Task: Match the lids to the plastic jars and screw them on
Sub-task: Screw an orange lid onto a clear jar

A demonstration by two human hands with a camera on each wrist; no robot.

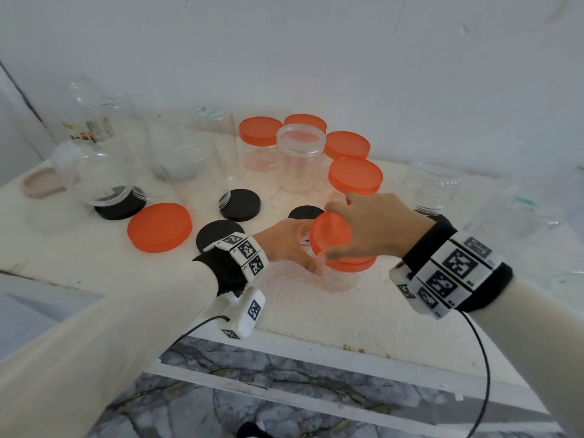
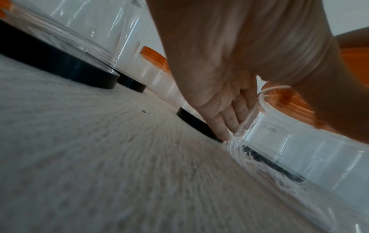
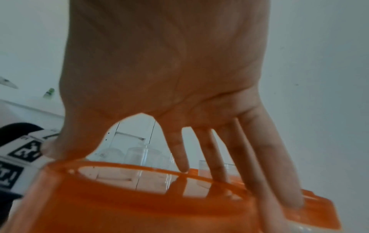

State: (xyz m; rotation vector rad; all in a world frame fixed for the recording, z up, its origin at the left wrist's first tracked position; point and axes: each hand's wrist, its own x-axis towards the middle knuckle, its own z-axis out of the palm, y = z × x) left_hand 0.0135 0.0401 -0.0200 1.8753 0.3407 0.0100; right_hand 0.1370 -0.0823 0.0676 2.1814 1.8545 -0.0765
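Orange loose lid: flat on the worktop at about 9 o'clock from the hands, well apart from them, with no jar under it.
Black lids: several lie flat between 10 and 12 o'clock of the left hand, one just behind its fingers.
Left hand: fingers curled round the side of the clear jar, steadying it near the front middle of the worktop; the left wrist view shows them lying against its wall.
Orange lid in hand: tilted, its 9 o'clock edge raised and its 3 o'clock edge down over the jar mouth; not seated flat.
Right hand: spread from above, fingers narrow on the rim and holding the lid, thumb on the near edge.
Key relation: the jar's long axis stands upright directly beneath the right fingers, so the lid probably has to be levelled across that axis before it can be turned; the right hand is placed to twist, the left to brace.
Capped jars: four orange-topped ones at 12 o'clock.
Open jars: more at 2 o'clock, uncapped.
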